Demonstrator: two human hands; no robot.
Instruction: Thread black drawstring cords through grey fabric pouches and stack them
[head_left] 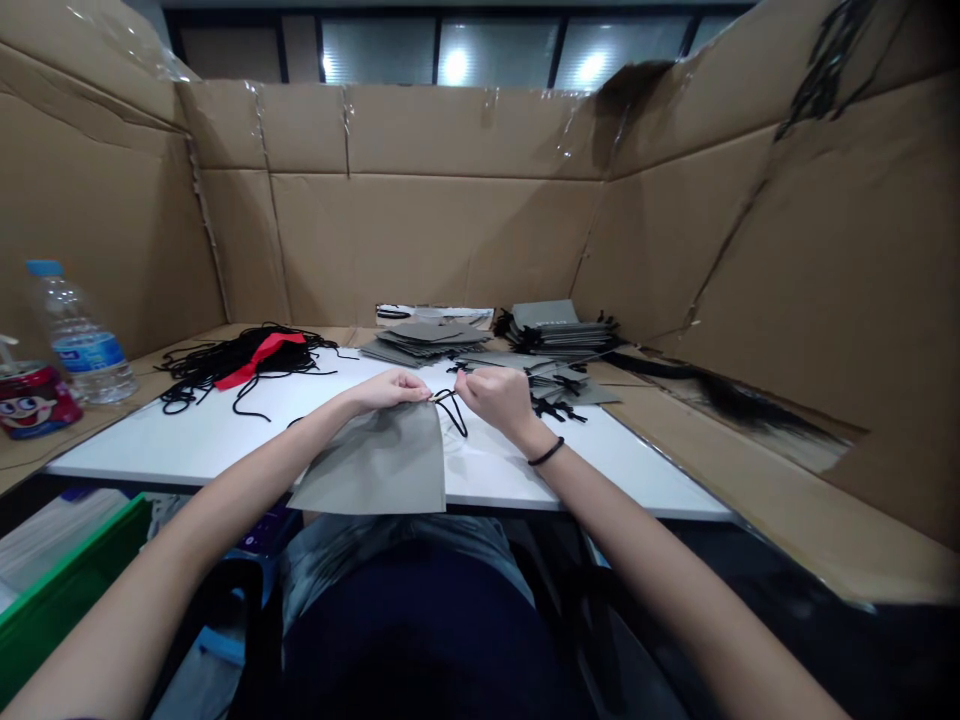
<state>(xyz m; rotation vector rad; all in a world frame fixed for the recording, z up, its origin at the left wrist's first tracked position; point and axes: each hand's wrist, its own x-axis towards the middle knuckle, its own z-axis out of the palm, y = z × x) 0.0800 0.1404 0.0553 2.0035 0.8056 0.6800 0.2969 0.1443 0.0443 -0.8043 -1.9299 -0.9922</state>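
Note:
My left hand (394,388) is closed in a pinch at the top right corner of a flat grey pouch (382,465), which hangs over the front edge of the table. From that corner a black cord (459,420) loops out toward my right hand (496,398). The right hand is closed in a fist around the cord, a short way from the left fingertips. Something small and pale shows at the corner between the hands, too small to name. Behind the right hand lie grey pouches (570,388) with knotted black cords.
On the white table (510,480), a heap of black cords (232,365) with a red strip (259,360) lies left. Stacks of grey pieces (427,340) and corded pouches (551,325) stand behind. A water bottle (86,345) and red cup (37,400) stand far left. Cardboard walls (450,230) surround the table.

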